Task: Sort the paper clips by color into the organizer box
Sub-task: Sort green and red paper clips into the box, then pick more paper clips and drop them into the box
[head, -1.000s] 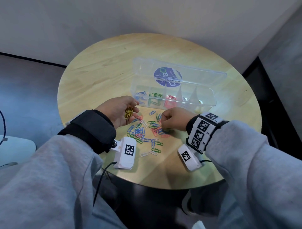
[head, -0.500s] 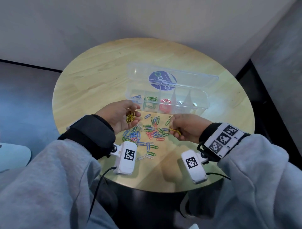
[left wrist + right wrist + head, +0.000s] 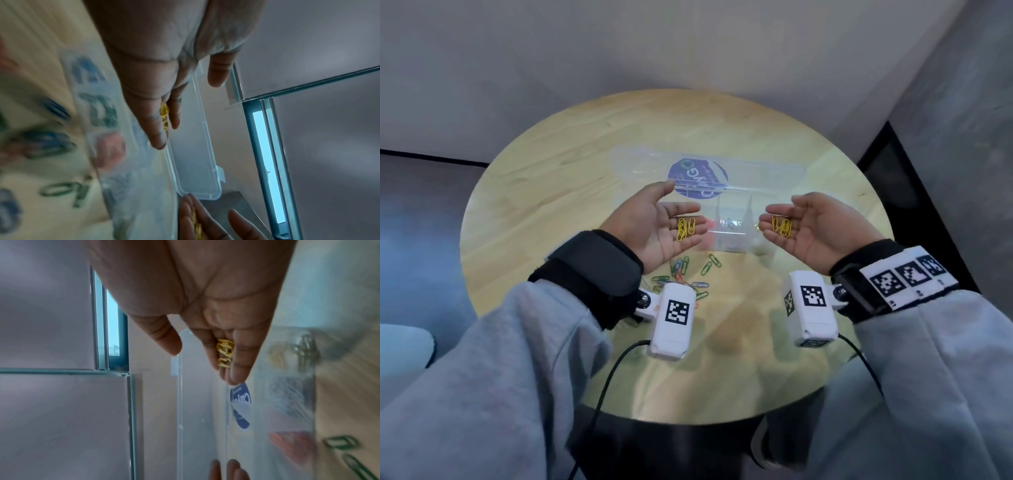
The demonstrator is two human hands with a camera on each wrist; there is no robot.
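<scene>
Left hand (image 3: pixel 654 222) and right hand (image 3: pixel 804 229) palm-up, fingers relaxed, each cradling yellow paper clips (image 3: pixel 685 229) above organizer box (image 3: pixel 729 240) on round wooden surface (image 3: pixel 544 192); loose clips (image 3: pixel 688 274) beneath. Grey walls around. Wrist views alone reveal lit window strip (image 3: pixel 267 155).

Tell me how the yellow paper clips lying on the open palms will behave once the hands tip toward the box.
The yellow paper clips lie loose on the flat left hand, so they will probably slide off at a slight tilt. They overlap, so they may snag and drop in a clump. Those on the right hand look thin and light, likely to scatter or bounce past the organizer box.
</scene>
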